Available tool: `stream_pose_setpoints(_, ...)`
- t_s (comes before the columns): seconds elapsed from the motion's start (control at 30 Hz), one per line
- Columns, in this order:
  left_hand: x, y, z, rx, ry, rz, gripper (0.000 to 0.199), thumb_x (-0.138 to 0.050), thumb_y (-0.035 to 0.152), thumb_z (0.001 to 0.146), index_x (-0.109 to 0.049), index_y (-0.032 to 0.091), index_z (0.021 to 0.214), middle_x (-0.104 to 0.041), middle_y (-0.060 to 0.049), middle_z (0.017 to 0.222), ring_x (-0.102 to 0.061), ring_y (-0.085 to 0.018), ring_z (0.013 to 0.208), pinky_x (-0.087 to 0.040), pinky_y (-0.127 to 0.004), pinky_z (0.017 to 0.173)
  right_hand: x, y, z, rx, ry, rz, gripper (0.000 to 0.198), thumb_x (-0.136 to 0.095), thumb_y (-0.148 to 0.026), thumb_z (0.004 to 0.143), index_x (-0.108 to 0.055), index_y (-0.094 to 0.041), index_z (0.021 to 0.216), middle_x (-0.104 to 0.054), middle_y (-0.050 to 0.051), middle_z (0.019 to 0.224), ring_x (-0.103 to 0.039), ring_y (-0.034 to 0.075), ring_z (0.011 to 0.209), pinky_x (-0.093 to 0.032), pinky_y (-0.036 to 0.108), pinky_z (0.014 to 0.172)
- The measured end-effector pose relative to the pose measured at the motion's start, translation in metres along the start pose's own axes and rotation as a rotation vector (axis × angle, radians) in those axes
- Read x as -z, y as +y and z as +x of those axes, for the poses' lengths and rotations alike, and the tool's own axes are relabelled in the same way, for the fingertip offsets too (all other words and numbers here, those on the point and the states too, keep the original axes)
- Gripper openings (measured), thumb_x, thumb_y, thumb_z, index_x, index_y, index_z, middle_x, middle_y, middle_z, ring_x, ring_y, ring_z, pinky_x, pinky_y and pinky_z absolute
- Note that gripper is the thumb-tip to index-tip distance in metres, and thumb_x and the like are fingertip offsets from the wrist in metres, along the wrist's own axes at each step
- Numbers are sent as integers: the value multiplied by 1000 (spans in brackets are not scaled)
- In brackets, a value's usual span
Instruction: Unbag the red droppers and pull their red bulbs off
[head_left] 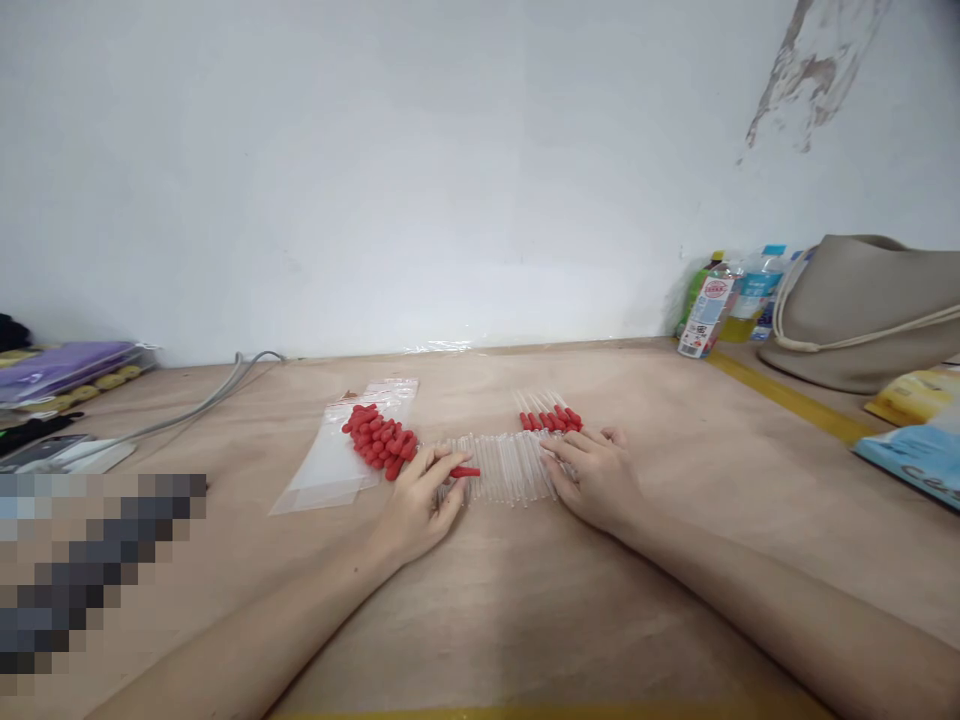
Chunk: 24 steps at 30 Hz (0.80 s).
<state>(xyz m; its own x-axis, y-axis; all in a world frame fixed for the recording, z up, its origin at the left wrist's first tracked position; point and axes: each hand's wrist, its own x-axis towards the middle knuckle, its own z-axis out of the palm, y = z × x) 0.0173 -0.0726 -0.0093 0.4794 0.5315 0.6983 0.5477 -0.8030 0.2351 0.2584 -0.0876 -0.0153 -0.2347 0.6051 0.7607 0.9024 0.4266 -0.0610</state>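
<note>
My left hand (429, 503) pinches a red rubber dropper bulb (468, 472) between thumb and fingers, its narrow end pointing right. Between my hands lies a row of clear glass dropper tubes (510, 468), side by side on the table. At the right end of that row, the thumb and index finger of my right hand (596, 475) close on a glass tube, partly hidden by the fingers. A pile of red bulbs (377, 440) rests on clear plastic bags (322, 480) beside my left hand. Just beyond my right hand, several droppers (551, 418) lie with red bulbs fitted on their glass tubes.
Drink bottles (705, 310) and a grey-beige bag (862, 310) stand at the back right. Blue and yellow packets (911, 455) lie at the right edge. A grey cable (202, 405) and purple packages (67, 370) are at left. A white wall (375, 180) rises behind the table.
</note>
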Motion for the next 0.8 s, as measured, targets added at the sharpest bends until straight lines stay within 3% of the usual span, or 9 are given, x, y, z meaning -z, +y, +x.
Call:
stream_pose_setpoints(0.23, -12, 8, 5, -32, 27, -24, 10, -52, 20, 81, -53, 18, 90, -59, -3, 81, -54, -15, 78, -42, -29, 72, 7, -2, 2, 43, -106, 122, 37, -53, -51, 77, -63, -21, 97, -65, 5, 81, -52, 18, 75, -27, 34, 74)
stream_pose_setpoints(0.4, -24, 23, 24, -84, -6, -2, 9, -52, 26, 82, -54, 18, 85, -62, -3, 80, -55, -16, 77, -40, -30, 71, 7, -1, 1, 94, -89, 216, 25, -53, -41, 81, -62, -23, 95, -65, 3, 86, -53, 16, 78, -29, 32, 74)
stream_pose_setpoints(0.57, -41, 29, 46, -76, -42, -33, 13, -51, 30, 83, -56, 18, 84, -64, -4, 81, -57, -18, 79, -42, -33, 74, 8, 7, 0, 81, -45, 240, 16, -51, -31, 85, -64, -24, 88, -67, 0, 77, -53, 14, 73, -28, 32, 73)
stream_pose_setpoints(0.67, -49, 28, 51, -42, -146, -44, 28, -53, 36, 81, -55, 17, 101, -63, -7, 100, -55, -21, 95, -41, -37, 84, 12, 24, -2, -30, -46, 216, 15, -53, -31, 83, -66, -28, 88, -68, -1, 77, -55, 14, 73, -28, 33, 75)
stream_pose_setpoints(0.8, -51, 25, 48, -62, -360, 7, 51, -49, 49, 80, -46, 19, 121, -49, -9, 127, -41, -25, 120, -29, -47, 99, 15, 58, -6, -359, -62, 163, 19, -54, -35, 78, -68, -27, 88, -69, 1, 77, -58, 18, 75, -34, 33, 73)
